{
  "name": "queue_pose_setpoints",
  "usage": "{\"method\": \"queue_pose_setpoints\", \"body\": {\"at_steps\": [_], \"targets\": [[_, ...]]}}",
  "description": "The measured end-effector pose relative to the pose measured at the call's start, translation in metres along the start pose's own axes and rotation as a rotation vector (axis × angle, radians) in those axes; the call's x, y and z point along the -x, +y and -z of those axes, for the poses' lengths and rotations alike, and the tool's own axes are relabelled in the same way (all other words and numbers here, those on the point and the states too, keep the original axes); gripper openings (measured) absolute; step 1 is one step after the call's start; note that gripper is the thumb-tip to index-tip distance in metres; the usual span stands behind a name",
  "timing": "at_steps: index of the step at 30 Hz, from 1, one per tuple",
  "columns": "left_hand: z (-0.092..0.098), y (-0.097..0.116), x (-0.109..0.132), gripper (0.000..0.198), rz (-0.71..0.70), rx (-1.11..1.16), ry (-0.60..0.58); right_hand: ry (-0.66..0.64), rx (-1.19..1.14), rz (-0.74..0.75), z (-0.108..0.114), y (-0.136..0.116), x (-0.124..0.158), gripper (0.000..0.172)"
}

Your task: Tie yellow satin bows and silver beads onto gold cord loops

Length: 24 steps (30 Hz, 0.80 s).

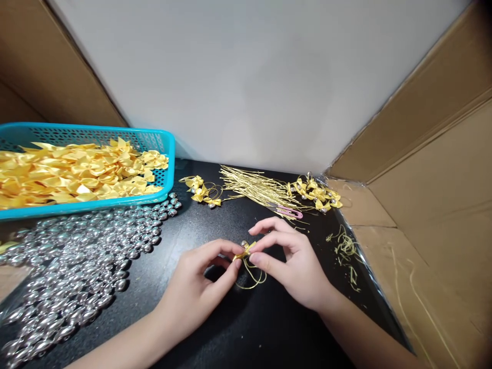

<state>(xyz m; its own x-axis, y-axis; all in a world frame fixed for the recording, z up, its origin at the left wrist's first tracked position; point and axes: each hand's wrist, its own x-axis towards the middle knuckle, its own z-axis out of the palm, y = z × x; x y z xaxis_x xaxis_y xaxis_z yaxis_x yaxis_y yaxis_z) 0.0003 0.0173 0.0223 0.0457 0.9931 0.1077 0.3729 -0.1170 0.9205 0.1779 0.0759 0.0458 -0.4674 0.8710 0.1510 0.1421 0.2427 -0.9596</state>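
Between my two hands, low over the black tabletop, is a small yellow ribbon bow (239,255) with a silver bell (245,244) at its back. My left hand (207,274) pinches the bow's left side between thumb and forefinger. Thumb and forefinger of my right hand (290,256) close on its right side, while the other fingers stay curved and apart. A loop of gold cord (253,284) hangs below the bow toward me. The fingertips hide part of the bow and where the cord joins it.
A blue basket (171,169) of yellow bows stands at the left. Many silver bells (84,266) lie before it. At the back are gold cords (253,187), finished bow-and-bell pieces (315,193) and a pink tool (289,211). Cord scraps (346,246) lie right. Cardboard (434,174) and a white wall surround.
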Motion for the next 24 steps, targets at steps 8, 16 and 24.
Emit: {"method": "queue_pose_setpoints", "body": {"at_steps": [8,16,24], "targets": [[0.0005,0.0085,-0.0032,0.005,0.095,0.098,0.009,-0.039,0.13,-0.056,-0.0034,0.0003,-0.0002,0.009],[-0.0003,0.0004,-0.0028,0.01,0.198,0.169,-0.007,-0.063,0.153,-0.109,-0.0076,0.0036,-0.0001,0.007],[0.0027,0.0069,-0.0065,0.013,0.262,0.283,0.081,0.007,0.131,-0.176,-0.0045,0.0019,0.0003,0.012]]}}
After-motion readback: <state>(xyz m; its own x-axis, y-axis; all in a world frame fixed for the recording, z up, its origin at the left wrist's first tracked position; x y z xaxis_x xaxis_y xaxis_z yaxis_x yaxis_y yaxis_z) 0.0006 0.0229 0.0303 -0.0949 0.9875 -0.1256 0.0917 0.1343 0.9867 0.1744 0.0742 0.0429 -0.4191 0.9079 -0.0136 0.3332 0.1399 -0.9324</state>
